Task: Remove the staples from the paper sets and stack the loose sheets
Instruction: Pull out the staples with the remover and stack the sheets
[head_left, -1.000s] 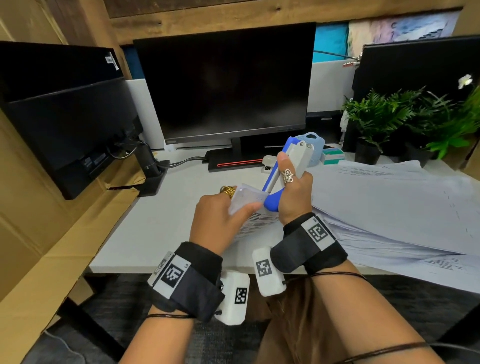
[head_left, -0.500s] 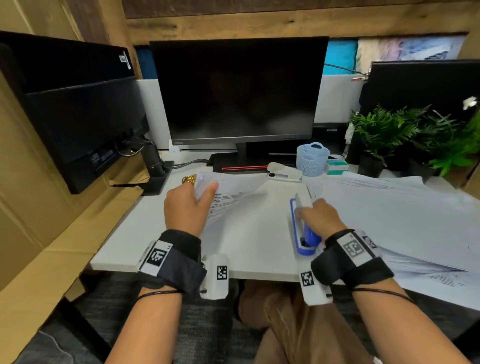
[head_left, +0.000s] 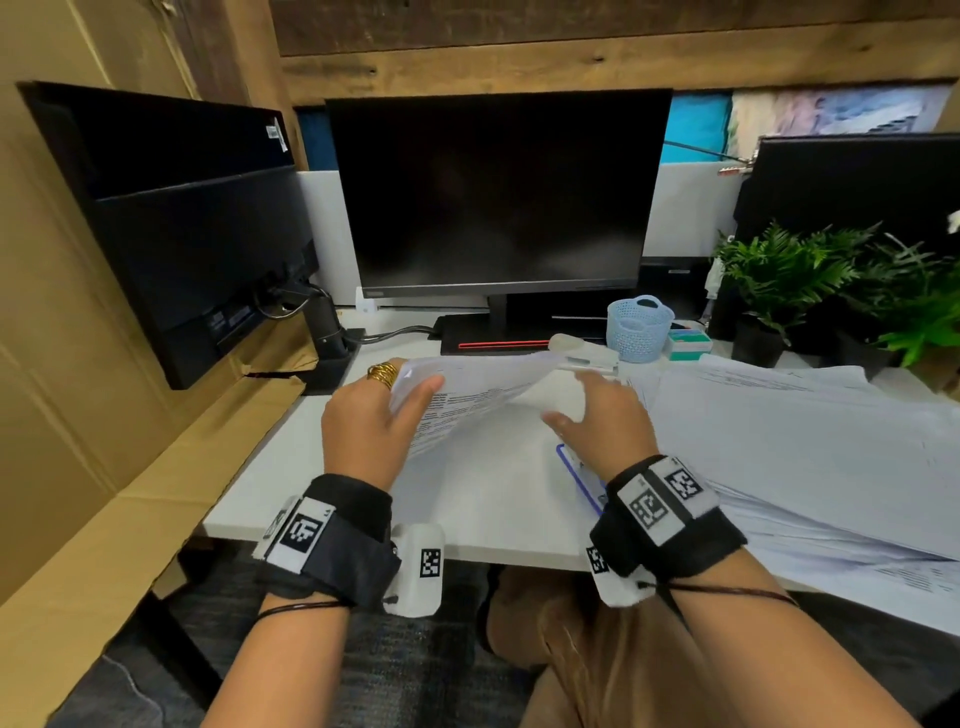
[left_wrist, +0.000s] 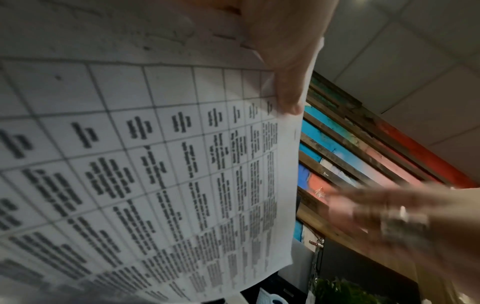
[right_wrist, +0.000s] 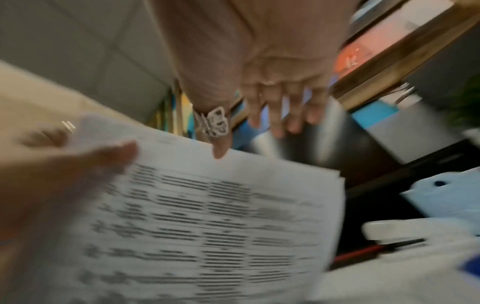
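Above the surface (head_left: 483, 514), I have my left hand (head_left: 371, 426) pinching the paper set (head_left: 483, 387) by its corner, thumb on top, lifting it clear so my right hand (head_left: 605, 421), fingers apart and holding nothing, can take its sheets for stacking.

White desk (head_left: 498, 499) against a rough wood-plank wall (head_left: 597, 57). Dark monitor (head_left: 493, 197) at centre, second monitor (head_left: 171, 218) angled at left, third black screen (head_left: 857, 187) at right. Cardboard sheets (head_left: 78, 415) line the left side. Potted green plants (head_left: 800, 280) at right rear, pale blue basket (head_left: 638, 328) beside the centre stand. Dark carpet (head_left: 405, 670) underfoot. Left wrist view shows painted wood slats (left_wrist: 350, 156) and ceiling tiles (left_wrist: 415, 51).
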